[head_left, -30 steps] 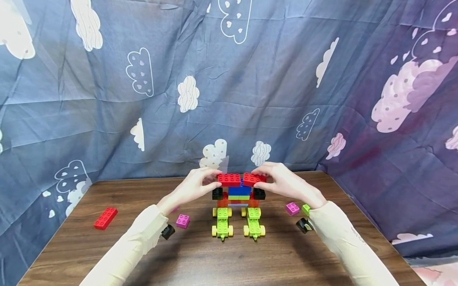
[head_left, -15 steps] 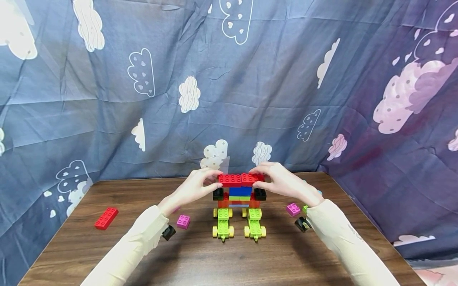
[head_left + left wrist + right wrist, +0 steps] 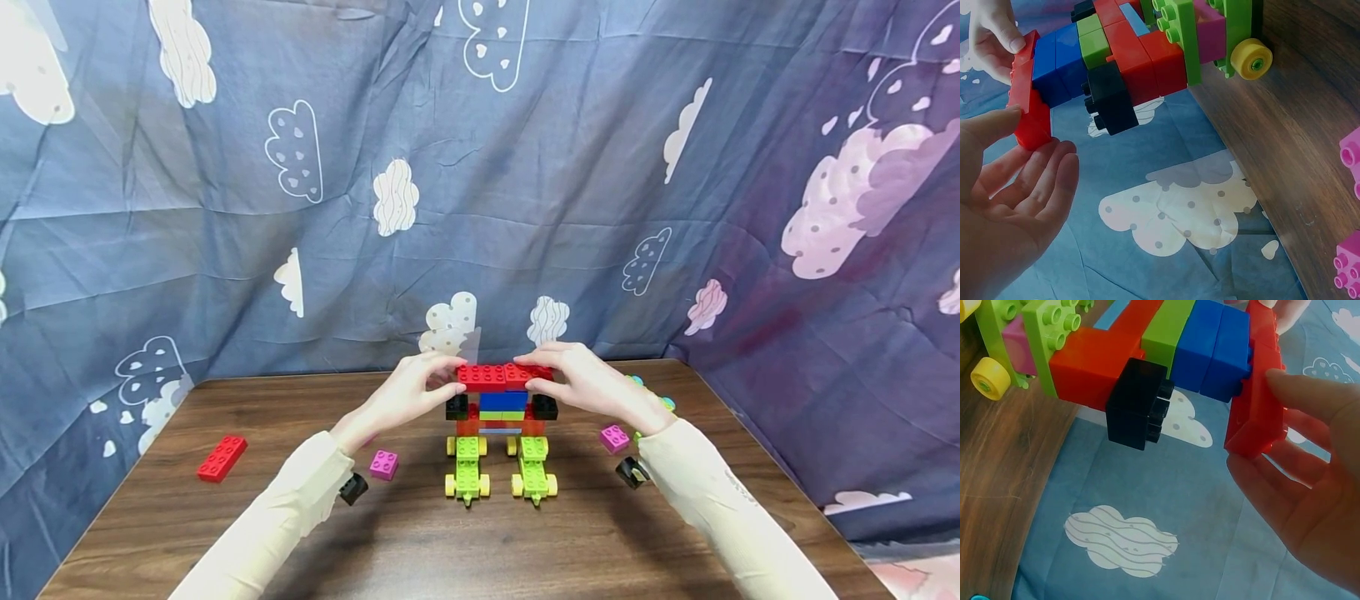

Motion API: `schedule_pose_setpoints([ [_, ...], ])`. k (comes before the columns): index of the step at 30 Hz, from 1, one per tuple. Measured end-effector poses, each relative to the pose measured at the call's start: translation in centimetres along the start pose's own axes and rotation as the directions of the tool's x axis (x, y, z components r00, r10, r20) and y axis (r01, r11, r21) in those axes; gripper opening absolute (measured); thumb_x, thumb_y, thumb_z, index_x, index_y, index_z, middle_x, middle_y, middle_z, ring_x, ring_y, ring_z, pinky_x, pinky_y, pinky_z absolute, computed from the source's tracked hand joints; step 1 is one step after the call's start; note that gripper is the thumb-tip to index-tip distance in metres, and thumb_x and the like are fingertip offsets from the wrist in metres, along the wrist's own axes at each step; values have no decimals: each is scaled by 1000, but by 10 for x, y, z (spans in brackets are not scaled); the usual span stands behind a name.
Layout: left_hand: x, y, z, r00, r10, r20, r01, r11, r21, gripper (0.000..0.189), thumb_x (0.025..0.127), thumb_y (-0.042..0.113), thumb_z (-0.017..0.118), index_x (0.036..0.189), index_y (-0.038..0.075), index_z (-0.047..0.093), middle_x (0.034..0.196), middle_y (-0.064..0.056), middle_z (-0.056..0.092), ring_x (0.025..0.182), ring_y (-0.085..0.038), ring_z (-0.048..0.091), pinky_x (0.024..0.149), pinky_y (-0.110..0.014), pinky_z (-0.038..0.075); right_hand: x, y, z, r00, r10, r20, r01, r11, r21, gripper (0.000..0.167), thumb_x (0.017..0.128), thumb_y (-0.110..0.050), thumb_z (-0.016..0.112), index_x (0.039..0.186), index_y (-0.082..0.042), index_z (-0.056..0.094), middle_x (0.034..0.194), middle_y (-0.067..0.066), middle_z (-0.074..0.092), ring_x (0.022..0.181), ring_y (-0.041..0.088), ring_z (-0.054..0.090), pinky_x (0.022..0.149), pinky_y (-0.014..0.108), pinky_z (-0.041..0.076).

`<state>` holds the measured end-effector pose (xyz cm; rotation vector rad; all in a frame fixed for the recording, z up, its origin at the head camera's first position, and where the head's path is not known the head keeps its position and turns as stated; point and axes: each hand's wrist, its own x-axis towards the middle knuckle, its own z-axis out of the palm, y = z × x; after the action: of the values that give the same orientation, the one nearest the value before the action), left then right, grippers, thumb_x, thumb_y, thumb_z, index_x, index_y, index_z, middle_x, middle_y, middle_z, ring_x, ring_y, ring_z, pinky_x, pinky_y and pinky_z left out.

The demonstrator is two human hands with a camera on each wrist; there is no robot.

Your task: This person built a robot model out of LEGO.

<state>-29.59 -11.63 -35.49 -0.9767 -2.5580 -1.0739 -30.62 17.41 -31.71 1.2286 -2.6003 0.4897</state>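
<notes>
A block figure stands at the table's middle, topped by two red bricks lying end to end. My left hand (image 3: pixel 408 387) pinches the outer end of the left red brick (image 3: pixel 482 377), thumb in front and fingers behind. My right hand (image 3: pixel 581 379) holds the right red brick (image 3: pixel 1256 415) the same way, covering much of it in the head view. Under the red row sit blue bricks (image 3: pixel 503 402), then lime bricks (image 3: pixel 502 415). A black brick (image 3: pixel 1110 97) juts out on the left side, another black brick (image 3: pixel 1139 403) on the right. Two lime wheeled bases (image 3: pixel 467 471) carry everything.
A loose red brick (image 3: pixel 222 458) lies far left on the wooden table (image 3: pixel 420 550). Left of the figure are a magenta brick (image 3: pixel 384 465) and a black piece (image 3: pixel 352 488). Another magenta brick (image 3: pixel 613 438) lies right, near a dark piece (image 3: pixel 632 472) by the sleeve. A patterned curtain hangs behind.
The right red brick has shifted left against the left one, closing the gap where blue studs showed. My right hand has slid slightly left along it; the left hand stays put.
</notes>
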Motion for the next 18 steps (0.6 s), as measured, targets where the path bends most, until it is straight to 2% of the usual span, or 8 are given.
schedule_pose_setpoints([
  [7,0,0,1,1000,-11,2,11,1000,-17,37,93,18,69,127,3,64,119,-12,69,95,-20,70,89,-41,59,-1,-3,1,1000,18,-7,-18,1000,-17,37,89,-27,73,125,-17,69,109,1,71,86,10,59,79,30,57],
  [12,0,1,1,1000,-7,-3,7,1000,-14,36,93,18,69,126,3,64,118,-12,69,94,-20,70,88,-40,59,-1,-5,0,1000,7,-15,-7,999,-33,37,88,-28,75,123,-17,70,107,0,70,78,10,55,74,26,54],
  [18,0,2,0,1000,1,-4,-1,1000,-2,36,93,18,69,125,3,65,118,-11,70,95,-20,70,89,-41,59,0,-4,0,1000,-13,-10,12,999,-42,36,89,-28,74,123,-17,70,107,0,71,77,9,55,73,26,53],
])
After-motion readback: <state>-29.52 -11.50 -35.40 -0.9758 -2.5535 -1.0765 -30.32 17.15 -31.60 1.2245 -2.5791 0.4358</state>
